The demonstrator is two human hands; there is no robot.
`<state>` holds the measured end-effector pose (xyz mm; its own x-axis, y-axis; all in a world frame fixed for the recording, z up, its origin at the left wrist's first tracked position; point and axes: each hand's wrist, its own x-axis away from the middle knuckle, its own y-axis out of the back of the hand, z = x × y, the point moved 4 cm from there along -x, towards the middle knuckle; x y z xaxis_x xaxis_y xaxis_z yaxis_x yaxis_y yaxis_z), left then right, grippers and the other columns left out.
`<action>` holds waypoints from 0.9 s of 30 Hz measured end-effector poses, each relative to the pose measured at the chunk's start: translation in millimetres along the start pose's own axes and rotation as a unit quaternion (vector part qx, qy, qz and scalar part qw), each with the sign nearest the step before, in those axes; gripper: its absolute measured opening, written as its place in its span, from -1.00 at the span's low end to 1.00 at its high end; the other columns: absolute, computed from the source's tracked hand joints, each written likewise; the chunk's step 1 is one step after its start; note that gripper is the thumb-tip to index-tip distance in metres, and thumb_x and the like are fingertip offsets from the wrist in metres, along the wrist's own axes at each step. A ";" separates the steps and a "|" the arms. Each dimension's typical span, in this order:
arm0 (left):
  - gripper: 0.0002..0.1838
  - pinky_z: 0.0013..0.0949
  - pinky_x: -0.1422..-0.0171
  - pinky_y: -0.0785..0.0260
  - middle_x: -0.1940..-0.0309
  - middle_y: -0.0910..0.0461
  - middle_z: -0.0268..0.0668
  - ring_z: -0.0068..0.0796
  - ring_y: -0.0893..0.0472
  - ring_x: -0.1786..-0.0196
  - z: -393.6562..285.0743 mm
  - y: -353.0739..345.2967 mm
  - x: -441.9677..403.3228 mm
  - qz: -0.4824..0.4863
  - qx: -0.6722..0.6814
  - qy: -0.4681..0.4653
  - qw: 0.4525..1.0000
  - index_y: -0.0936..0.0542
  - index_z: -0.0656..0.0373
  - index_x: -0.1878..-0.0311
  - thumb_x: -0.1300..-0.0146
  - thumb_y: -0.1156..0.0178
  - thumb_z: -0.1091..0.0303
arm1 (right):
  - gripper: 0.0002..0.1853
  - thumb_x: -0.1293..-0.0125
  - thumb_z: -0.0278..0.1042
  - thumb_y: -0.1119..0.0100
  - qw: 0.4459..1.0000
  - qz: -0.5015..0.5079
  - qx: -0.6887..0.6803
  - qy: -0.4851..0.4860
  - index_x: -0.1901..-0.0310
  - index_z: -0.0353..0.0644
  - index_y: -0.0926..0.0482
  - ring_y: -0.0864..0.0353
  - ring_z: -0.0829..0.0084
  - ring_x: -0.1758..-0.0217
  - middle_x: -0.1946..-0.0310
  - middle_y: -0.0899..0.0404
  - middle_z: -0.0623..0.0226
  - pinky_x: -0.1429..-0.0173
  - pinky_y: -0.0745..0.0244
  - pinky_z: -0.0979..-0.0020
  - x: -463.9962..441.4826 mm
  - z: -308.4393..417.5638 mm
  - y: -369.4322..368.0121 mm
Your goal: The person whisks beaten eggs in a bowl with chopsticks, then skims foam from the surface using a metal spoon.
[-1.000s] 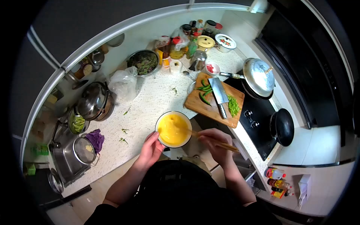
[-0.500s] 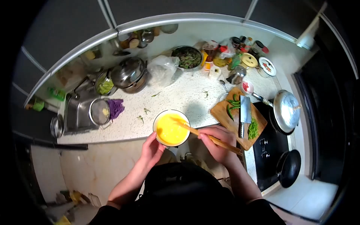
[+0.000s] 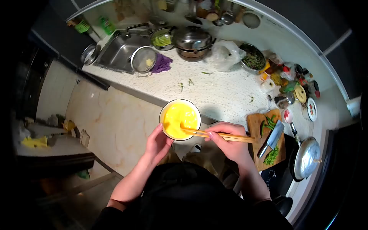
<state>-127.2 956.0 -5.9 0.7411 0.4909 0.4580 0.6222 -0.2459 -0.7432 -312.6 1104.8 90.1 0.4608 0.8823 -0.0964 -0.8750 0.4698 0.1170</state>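
A white, dark-rimmed bowl (image 3: 199,115) of yellow beaten egg (image 3: 174,119) is held up in front of my body, off the counter's front edge. My left hand (image 3: 156,143) grips its lower left side, thumb on the rim. Wooden chopsticks (image 3: 222,135) are pinched in my right hand (image 3: 229,142), their tips dipping into the egg. To the right lies a wooden cutting board (image 3: 255,122) bearing a cleaver (image 3: 273,137), green peppers (image 3: 268,124) and chopped greens (image 3: 271,156).
A sink (image 3: 122,51), strainer (image 3: 143,59), purple cloth (image 3: 162,63), lidded pot (image 3: 192,43), plastic bag (image 3: 225,55) and bowl of dark greens (image 3: 253,56) line the counter (image 3: 153,86). Several bottles and jars stand at the back right. A lidded pan (image 3: 306,158) sits on the stove at right.
My view has swung left, so the counter and board appear shifted right. The chopstick tips have moved to the bowl's lower part, and the chopsticks lie flatter. Both hands keep their hold.
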 end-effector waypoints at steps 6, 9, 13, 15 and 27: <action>-0.57 -0.36 -0.11 -0.48 -0.06 -0.60 -0.22 -0.40 -0.60 -0.05 -30.6 35.2 22.8 -0.031 0.022 -0.053 0.998 -0.48 0.21 -0.17 -0.44 -0.12 0.08 | -0.90 -0.32 -0.52 -0.26 0.998 0.008 -0.060 -0.003 0.18 -0.29 -0.71 -0.71 0.52 0.30 0.34 -0.73 0.27 0.18 -0.56 0.52 -22.8 -4.2 -50.6; -0.57 -0.31 -0.20 -0.46 -0.11 -0.59 -0.19 -0.37 -0.59 -0.12 -47.4 61.4 30.2 -0.035 0.045 -0.076 0.996 -0.48 0.22 -0.18 -0.44 -0.13 0.10 | -0.90 -0.31 -0.53 -0.25 0.998 0.023 0.044 -0.032 0.19 -0.28 -0.72 -0.71 0.51 0.30 0.34 -0.73 0.26 0.17 -0.56 0.51 -41.1 -3.4 -71.1; -0.56 -0.23 -0.34 -0.41 -0.18 -0.57 -0.15 -0.29 -0.56 -0.23 -81.9 86.5 38.0 -0.032 0.074 -0.093 0.992 -0.48 0.26 -0.20 -0.43 -0.14 0.14 | -0.86 -0.31 -0.66 -0.16 0.998 -0.032 0.033 0.050 0.17 -0.36 -0.69 -0.72 0.45 0.25 0.32 -0.72 0.19 0.08 -0.60 0.44 -59.4 4.5 -110.1; -0.52 -0.19 -0.34 -0.42 -0.19 -0.56 -0.14 -0.27 -0.56 -0.23 -99.1 104.9 40.3 -0.031 0.051 -0.102 0.993 -0.46 0.24 -0.23 -0.42 -0.14 0.08 | -0.87 -0.30 -0.66 -0.16 0.997 0.002 0.070 0.042 0.18 -0.37 -0.68 -0.73 0.43 0.24 0.33 -0.72 0.18 0.07 -0.60 0.43 -65.7 2.2 -135.9; -0.51 -0.15 -0.40 -0.37 -0.26 -0.51 -0.13 -0.25 -0.52 -0.30 -230.1 197.2 44.8 -0.014 0.055 -0.131 0.990 -0.41 0.24 -0.27 -0.45 -0.12 0.09 | -0.89 -0.34 -0.60 -0.23 0.996 0.073 -0.001 -0.048 0.13 -0.37 -0.68 -0.71 0.50 0.21 0.33 -0.72 0.22 0.06 -0.59 0.50 -134.3 10.7 -296.5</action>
<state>86.7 737.1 -19.8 0.6245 0.6991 0.3482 0.5997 -0.1435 -0.7873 -113.5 847.3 78.9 0.3402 0.9402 0.0164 -0.9340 0.3359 0.1218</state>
